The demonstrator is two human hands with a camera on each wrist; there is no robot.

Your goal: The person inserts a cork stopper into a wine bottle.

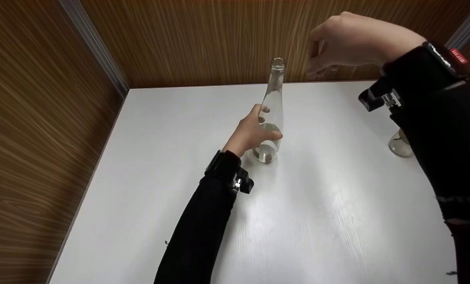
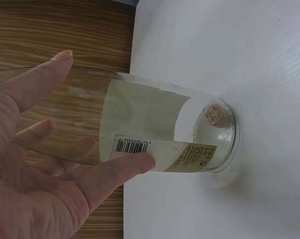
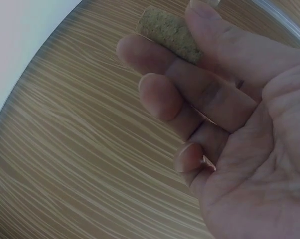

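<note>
Left hand (image 1: 254, 132) wrapped round bottle (image 1: 272, 114); right hand (image 3: 229, 124) pinching cork (image 3: 171, 34) beside bottle mouth. Risk: misaligned cork tipping bottle.

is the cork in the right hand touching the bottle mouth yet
Apart. The head view shows the right hand raised beside the bottle, with wall visible between its fingertips and the open mouth. The right wrist view shows the cork pinched in that hand.

Black long sleeves (image 1: 203, 228) end at black wrist straps (image 1: 223, 167) carrying small cameras (image 1: 243, 184); bare hands (image 1: 252, 132).
</note>
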